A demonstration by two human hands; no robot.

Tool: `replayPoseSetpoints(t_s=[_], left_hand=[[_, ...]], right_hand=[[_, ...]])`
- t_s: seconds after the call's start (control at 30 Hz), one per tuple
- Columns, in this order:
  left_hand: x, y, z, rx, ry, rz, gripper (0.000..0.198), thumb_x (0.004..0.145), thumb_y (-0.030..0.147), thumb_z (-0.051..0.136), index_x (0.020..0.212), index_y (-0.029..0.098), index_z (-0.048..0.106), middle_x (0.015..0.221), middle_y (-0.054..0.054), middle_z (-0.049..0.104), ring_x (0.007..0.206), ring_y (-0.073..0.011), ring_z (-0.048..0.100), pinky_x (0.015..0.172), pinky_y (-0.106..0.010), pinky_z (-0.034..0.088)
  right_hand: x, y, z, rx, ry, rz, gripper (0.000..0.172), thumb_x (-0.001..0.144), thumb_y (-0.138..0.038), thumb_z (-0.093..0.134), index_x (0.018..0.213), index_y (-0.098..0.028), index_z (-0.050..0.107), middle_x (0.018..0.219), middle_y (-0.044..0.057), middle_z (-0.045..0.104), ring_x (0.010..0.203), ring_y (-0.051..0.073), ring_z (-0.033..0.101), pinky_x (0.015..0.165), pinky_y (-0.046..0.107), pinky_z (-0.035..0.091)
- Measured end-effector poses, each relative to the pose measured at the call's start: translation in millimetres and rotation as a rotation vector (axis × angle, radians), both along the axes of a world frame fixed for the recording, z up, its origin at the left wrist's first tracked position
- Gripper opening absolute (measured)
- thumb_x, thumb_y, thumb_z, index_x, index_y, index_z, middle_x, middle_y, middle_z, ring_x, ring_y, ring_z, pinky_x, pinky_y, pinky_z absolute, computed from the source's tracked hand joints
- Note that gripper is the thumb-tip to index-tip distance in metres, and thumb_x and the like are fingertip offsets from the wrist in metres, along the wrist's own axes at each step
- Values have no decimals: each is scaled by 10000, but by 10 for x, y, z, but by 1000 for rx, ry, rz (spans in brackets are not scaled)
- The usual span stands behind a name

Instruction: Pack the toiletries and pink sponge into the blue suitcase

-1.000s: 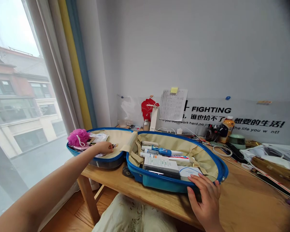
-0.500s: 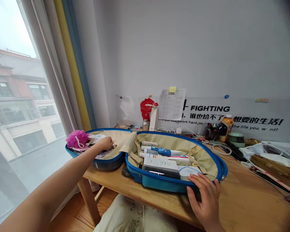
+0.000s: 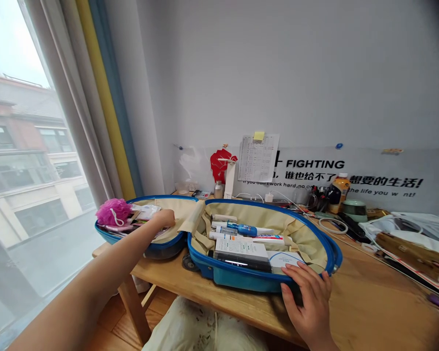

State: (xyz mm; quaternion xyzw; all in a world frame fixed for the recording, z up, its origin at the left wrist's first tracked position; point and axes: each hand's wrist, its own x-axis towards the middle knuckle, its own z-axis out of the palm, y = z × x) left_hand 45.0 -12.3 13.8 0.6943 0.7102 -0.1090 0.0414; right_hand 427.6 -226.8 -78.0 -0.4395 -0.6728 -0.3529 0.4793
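Observation:
A small blue suitcase (image 3: pixel 241 282) lies open on the wooden table, its two halves side by side. My left hand (image 3: pixel 165 218) reaches into the left half, its fingers curled. What they may grip is hidden behind the hand. Beside it, a pink bath puff (image 3: pixel 113 212) rests at the far left among packets. Over the front rim of the right half lies my right hand (image 3: pixel 309 295), fingers spread, near a white box (image 3: pixel 287 260). That half also holds a printed box (image 3: pixel 241 247), a blue bottle (image 3: pixel 247 229) and a white tube (image 3: pixel 269 239).
Behind the suitcase stand a white lamp (image 3: pixel 230 179) and a small glass bottle (image 3: pixel 218 189). At the right back are an orange-labelled bottle (image 3: pixel 339 192), cables and a brown pouch (image 3: pixel 411 253). A window and a curtain (image 3: pixel 64 97) border the left side.
My left hand has moved slightly right within the left half, toward the middle hinge flap. My right hand stays on the rim. The whole view has shifted a little.

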Motion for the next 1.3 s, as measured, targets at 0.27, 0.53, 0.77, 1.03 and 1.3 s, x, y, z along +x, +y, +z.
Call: replayPoseSetpoints(t_s=[0.27,0.53,0.77,1.03,1.3], left_hand=[[35,-79,246,214,-94,-15,328,915,388,557,1151,161,579,1143,-78,610,987,-192,608,852,-409,527],[832,-71,646,314,-296,-436,325,926,385,539,1158,161,580,1123,-66,637,998,-187,616,901,-413,501],[1638,-99,311,135,-264,-681,288,910,356,573,1123,164,604,1145,-71,626,1027,-197,606,909,-432,506],[1690,-70,50,29,-183,-693,288,914,359,565,1131,172,598,1168,-76,610,1027,-196,600,893,-421,515],[1635,-81,76,-3,-212,-657,323,915,362,564,1174,170,575,1175,-80,604,1022,-199,602,884,-425,520]], right_hand=[[1,6,0,-5,7,-4,170,901,-287,475,1017,-227,585,919,35,680,1001,217,596,1076,449,250],[9,4,-10,-13,16,-1,172,896,-292,481,1014,-231,591,916,33,685,996,215,605,1079,453,251],[18,3,-14,-14,8,1,181,896,-290,485,1028,-225,591,923,35,680,1013,216,599,1082,446,250],[13,-16,8,-26,4,-13,184,885,-282,479,1032,-255,587,917,16,686,985,210,618,1080,436,255],[35,-9,-28,-41,6,-3,195,888,-283,483,1041,-227,592,930,38,674,1023,222,594,1089,463,244]])
